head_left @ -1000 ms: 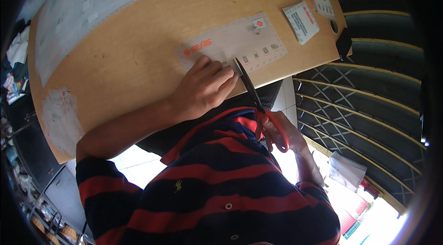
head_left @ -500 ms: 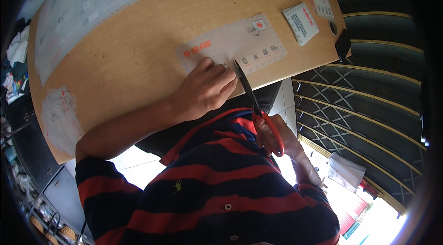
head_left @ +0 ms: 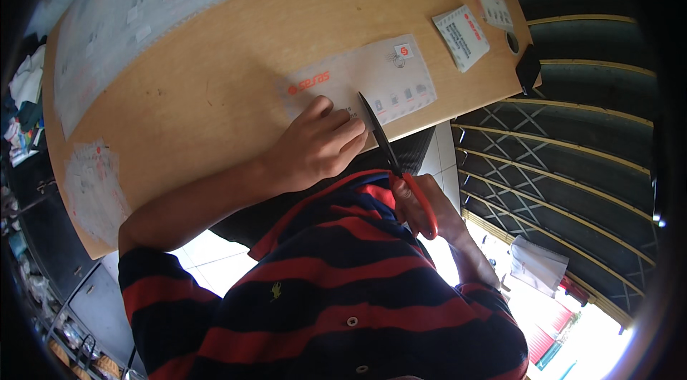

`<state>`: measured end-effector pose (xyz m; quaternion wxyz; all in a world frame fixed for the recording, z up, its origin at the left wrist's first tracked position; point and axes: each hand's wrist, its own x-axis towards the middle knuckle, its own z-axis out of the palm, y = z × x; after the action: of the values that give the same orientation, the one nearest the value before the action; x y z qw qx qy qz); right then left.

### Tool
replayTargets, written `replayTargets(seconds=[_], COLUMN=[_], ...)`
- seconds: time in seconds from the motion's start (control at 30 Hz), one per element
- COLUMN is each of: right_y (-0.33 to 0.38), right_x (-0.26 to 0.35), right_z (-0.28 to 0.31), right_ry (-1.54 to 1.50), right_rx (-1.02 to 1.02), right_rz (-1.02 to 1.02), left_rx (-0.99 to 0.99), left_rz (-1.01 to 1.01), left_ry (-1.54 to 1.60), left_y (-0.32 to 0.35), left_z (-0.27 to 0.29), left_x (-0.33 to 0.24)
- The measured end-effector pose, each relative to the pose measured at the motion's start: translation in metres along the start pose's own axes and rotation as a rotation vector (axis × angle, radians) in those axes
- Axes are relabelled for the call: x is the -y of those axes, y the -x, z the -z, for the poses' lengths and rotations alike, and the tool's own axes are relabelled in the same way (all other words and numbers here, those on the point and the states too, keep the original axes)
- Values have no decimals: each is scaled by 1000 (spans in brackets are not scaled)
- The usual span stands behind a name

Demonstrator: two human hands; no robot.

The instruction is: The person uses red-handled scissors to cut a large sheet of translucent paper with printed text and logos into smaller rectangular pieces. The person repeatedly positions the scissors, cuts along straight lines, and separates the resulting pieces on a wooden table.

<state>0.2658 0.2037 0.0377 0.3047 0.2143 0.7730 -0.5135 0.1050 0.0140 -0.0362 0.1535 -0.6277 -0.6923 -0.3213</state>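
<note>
Your left hand (head_left: 315,147) presses flat on the printed sheet (head_left: 372,79) at the table's (head_left: 215,94) near edge; your right hand (head_left: 422,205) grips red-handled scissors (head_left: 390,158), blades on the sheet

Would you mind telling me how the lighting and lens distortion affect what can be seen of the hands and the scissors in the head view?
Head view: even light on the wooden table, left hand and scissors sharp; the floor at lower right blown out; right hand partly shaded beside the striped shirt; table edges bend from the fisheye, corners black.
</note>
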Motion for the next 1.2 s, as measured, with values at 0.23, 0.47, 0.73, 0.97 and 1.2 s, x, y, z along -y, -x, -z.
replayTargets(seconds=[0.23, 0.47, 0.73, 0.97, 1.2], right_y=[-7, -10, -21, -21, -27], right_x=[0, 10, 13, 3, 10], right_z=[-2, 1, 6, 7, 7], right_ry=[6, 48, -20, -41, -24], right_rx=[-17, 11, -8, 24, 5], right_rz=[35, -38, 32, 9, 55], left_rx=[16, 40, -59, -18, -11], left_rz=[-23, -7, 151, 278, 207], left_ry=[38, 44, 36, -34, 47], left_y=[1, 0, -5, -6, -1], left_z=[2, 4, 2, 0, 1], left_x=[-2, -2, -5, 2, 0])
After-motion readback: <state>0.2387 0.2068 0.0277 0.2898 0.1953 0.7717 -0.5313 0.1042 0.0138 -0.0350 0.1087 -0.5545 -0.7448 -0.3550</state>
